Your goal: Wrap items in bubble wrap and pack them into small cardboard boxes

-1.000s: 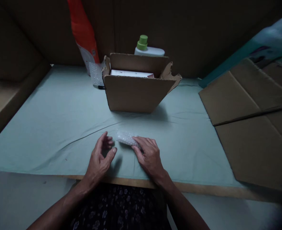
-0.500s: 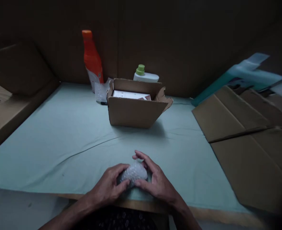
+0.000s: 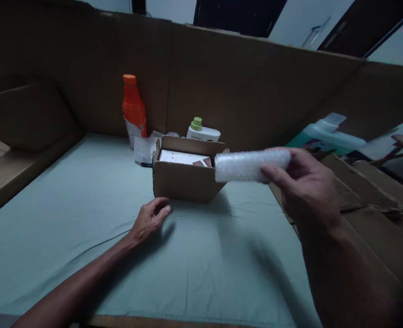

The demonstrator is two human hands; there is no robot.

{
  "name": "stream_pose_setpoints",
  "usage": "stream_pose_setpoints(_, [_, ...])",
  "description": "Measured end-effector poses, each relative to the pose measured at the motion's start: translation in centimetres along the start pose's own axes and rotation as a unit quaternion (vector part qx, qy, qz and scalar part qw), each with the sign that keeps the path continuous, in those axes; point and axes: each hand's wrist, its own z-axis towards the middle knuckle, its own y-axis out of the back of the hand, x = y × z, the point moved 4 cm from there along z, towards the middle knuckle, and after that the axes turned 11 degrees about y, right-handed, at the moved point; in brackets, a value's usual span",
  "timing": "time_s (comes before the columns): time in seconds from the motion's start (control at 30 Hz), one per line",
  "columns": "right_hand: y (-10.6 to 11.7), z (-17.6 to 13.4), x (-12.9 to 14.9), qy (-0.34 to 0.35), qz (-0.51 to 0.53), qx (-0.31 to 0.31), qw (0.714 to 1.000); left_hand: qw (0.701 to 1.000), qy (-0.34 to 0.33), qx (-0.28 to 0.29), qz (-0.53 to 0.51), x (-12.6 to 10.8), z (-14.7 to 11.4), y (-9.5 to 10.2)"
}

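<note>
My right hand [image 3: 306,184] is closed around one end of a bubble-wrap roll [image 3: 242,166], raised over the table. The roll lies roughly level, its free end beside the right side of a small open cardboard box [image 3: 184,182]. Whether anything is wrapped inside the roll cannot be seen. A white carton [image 3: 181,158] with brown marks shows inside the box. My left hand [image 3: 151,218] holds nothing; its fingers are curved, with a gap to the thumb, just in front of the box's lower left corner.
Behind the box stand an orange bottle [image 3: 134,109] and a white bottle with a green cap [image 3: 203,132]. More bubble wrap [image 3: 144,149] lies left of the box. Cardboard [image 3: 375,237] and a teal jug [image 3: 331,136] are on the right; another carton [image 3: 27,109] stands left.
My right hand has lifted the bubble-wrap roll from the table's front edge, up and to the right. My left hand has let go and moved forward toward the box. The view has tilted up.
</note>
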Motion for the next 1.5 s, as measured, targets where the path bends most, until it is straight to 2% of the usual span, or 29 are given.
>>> stream_pose_setpoints(0.07, [-0.7,3.2,-1.0,-0.013,-0.085,0.023,0.996,1.0,-0.009,-0.022,0.013,0.8,1.5,-0.9])
stream_pose_setpoints(0.13, [-2.1,5.3,-1.5,-0.008,-0.242,0.108,0.964,0.999,-0.029,-0.019,0.02,1.5,2.0,-1.6])
stream_pose_setpoints(0.2, [-3.9,6.4,-1.2,0.028,-0.419,0.196,0.886,0.999,-0.048,-0.01,0.023,1.9,1.9,-1.9])
stream_pose_setpoints(0.27, [-5.7,6.7,-0.5,0.052,-0.53,0.265,0.804,0.998,-0.06,-0.004,0.025,2.1,1.6,-1.8])
stream_pose_setpoints(0.3, [-6.5,6.8,-0.2,0.045,-0.558,0.295,0.774,0.998,-0.064,-0.003,0.026,2.1,1.6,-1.7])
stream_pose_setpoints(0.37, [-8.0,7.0,-0.1,0.008,-0.584,0.346,0.734,0.997,-0.073,-0.002,0.028,2.1,1.6,-1.6])
stream_pose_setpoints(0.47, [-9.7,7.6,-1.0,-0.035,-0.587,0.383,0.713,0.996,-0.084,-0.004,0.029,2.1,1.7,-1.6])
stream_pose_setpoints(0.63, [-11.4,8.5,-2.6,-0.066,-0.532,0.416,0.735,0.995,-0.096,-0.009,0.029,2.3,1.9,-1.8])
stream_pose_setpoints(0.73, [-10.4,8.4,-2.5,-0.07,-0.504,0.402,0.762,0.994,-0.102,-0.008,0.028,2.5,1.8,-1.9])
stream_pose_setpoints(0.8, [-8.4,7.8,-1.9,-0.048,-0.477,0.346,0.807,0.994,-0.104,-0.021,0.02,2.5,1.6,-1.6])
stream_pose_setpoints(0.9, [-3.9,5.1,-1.2,-0.005,-0.403,0.214,0.89,0.991,-0.099,-0.095,-0.007,1.9,1.1,0.1])
stream_pose_setpoints(0.97, [-1.6,2.6,-2.0,-0.007,-0.338,0.146,0.93,0.986,-0.076,-0.147,-0.029,1.3,1.0,1.7])
stream_pose_setpoints(1.0, [-1.1,1.3,-2.8,-0.021,-0.305,0.134,0.943,0.984,-0.061,-0.162,-0.038,1.0,1.1,2.3])
stream_pose_setpoints(1.07, [-1.9,-1.0,-5.2,-0.066,-0.24,0.151,0.957,0.982,-0.035,-0.177,-0.06,0.4,1.8,3.2])
stream_pose_setpoints(1.13, [-4.4,-2.6,-7.7,-0.124,-0.178,0.188,0.958,0.981,-0.017,-0.175,-0.085,0.0,3.0,3.4])
stream_pose_setpoints(1.23, [-8.3,-3.2,-10.1,-0.178,-0.093,0.201,0.959,0.982,-0.007,-0.129,-0.137,-0.6,5.0,2.3])
stream_pose_setpoints(1.3, [-8.9,-3.1,-10.8,-0.176,-0.062,0.185,0.965,0.981,-0.013,-0.092,-0.169,-1.3,5.9,0.8])
stream_pose_setpoints(1.37, [-7.2,-3.5,-11.1,-0.163,-0.054,0.165,0.971,0.981,-0.029,-0.061,-0.181,-2.4,5.8,-1.2])
stream_pose_setpoints(1.5, [-0.5,-5.5,-11.2,-0.127,-0.089,0.119,0.981,0.987,-0.076,0.004,-0.144,-4.7,3.4,-4.6])
